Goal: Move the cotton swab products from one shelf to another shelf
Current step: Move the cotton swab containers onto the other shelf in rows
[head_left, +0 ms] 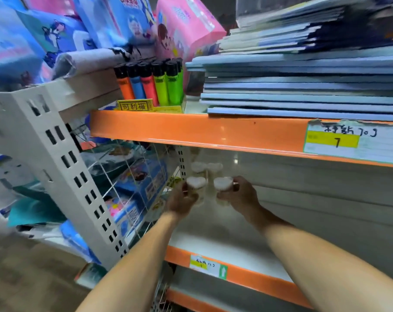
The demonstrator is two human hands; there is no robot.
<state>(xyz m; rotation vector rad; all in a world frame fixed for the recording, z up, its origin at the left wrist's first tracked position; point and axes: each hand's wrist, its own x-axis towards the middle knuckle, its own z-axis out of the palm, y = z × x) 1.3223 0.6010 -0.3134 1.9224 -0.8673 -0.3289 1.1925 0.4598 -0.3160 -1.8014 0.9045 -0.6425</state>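
Now, head view, places given against the orange shelf edge (pixel 191 129):
Left hand (pixel 181 202): below the orange shelf edge, reaching into the bay beneath it; its fingers are curled round a clear cotton swab jar (pixel 196 188) with a heart-shaped top, which it holds upright.
Right hand (pixel 238 195): below the same edge, just right of the left hand; its fingers are wrapped round a second swab jar (pixel 223 188), also upright. The two held jars are close side by side, with a narrow gap between them.
Jars at the back (pixel 205 168): two more heart-topped jars stand behind the held pair, deeper under the edge near the slotted upright at the bay's back left; blurred, so details cannot be made out.
Lower shelf (pixel 225 246): pale surface under the hands; whether the held jars touch it cannot be told.
Lighters (pixel 150 83): a row in orange, blue, red and green with black caps, standing in a yellow tray just above the edge, towards its left end.
Notebooks (pixel 303 86): a blue stack lying above the edge, right of the lighters.
Price label (pixel 351 141): stuck on the edge at its right end, with a yellow band and a handwritten 7.
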